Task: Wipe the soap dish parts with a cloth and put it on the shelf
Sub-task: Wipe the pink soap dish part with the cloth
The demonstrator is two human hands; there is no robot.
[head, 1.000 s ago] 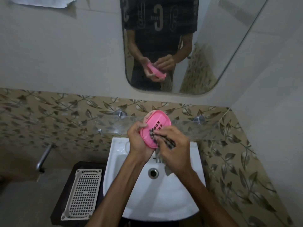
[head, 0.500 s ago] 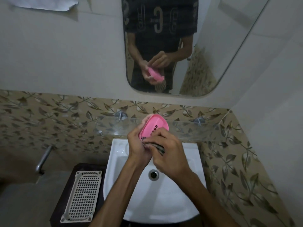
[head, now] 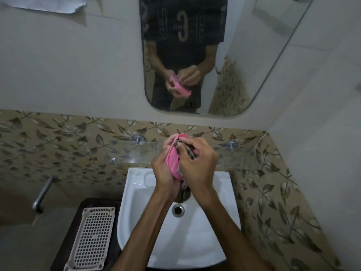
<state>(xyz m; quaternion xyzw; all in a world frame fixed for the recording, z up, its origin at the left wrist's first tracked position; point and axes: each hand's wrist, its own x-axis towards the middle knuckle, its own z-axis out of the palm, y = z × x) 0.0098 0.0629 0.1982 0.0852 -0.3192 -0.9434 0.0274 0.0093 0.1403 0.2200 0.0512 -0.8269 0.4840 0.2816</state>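
Left hand: cupped behind the soap dish part, fingers wrapped round its far rim, holding it on edge above the sink.
Right hand: fingers bunched on a dark checked cloth, pressing it against the part's face; a tail of cloth hangs below the hands.
Soap dish part: pink plastic, oval, shallow. Judged light and stiff, likely slick if damp; best held by the rim, thumb and fingers on opposite edges.
Cloth: soft, limp, easily bunched.
Shelf: clear glass, just behind the hands.
White grid tray: left of the sink, on a dark stand.
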